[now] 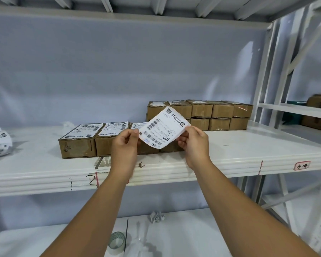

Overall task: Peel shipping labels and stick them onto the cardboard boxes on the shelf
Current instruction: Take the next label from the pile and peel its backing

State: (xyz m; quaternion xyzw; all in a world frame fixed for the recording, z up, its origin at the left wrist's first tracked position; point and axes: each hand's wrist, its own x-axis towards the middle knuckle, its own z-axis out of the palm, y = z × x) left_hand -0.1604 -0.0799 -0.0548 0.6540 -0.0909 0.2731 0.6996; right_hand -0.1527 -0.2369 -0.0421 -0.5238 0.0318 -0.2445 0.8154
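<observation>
1. The white printed paper shipping label (pixel 163 129) is held in the air, tilted. It hangs in front of the boxes on the white metal shelf (pixel 248 145) and touches none of them.
2. The left hand (pixel 125 145) pinches the label's left corner between thumb and curled fingers (pixel 135 132). The right hand (pixel 195 143) pinches its right edge the same way, so both sets of fingers are clamped on the label.
3. Whether the backing is off cannot be told. The step in hand looks like freeing the label or squaring it up for placing.
4. The low brown labelled cardboard boxes (pixel 78 145) in the front row bear labels on top. A further brown box (pixel 171 148) just below the held label shows only its front face, and it is probably the next target.
5. The two-layer stack of bare brown cardboard boxes (pixel 200 114) stands at the back right, tops unlabelled.
6. To do this well:
   - Keep the pinches at the very edges, so the sticky side neither folds on itself nor catches skin.
   - Hold the sheet taut and line one edge up with the box top.
   - Lay that edge down first, then smooth across with flat fingers to press out bubbles and keep the barcodes flat.
7. The likely fault is a skewed or creased label, since thin paper curls once it is freed.
</observation>
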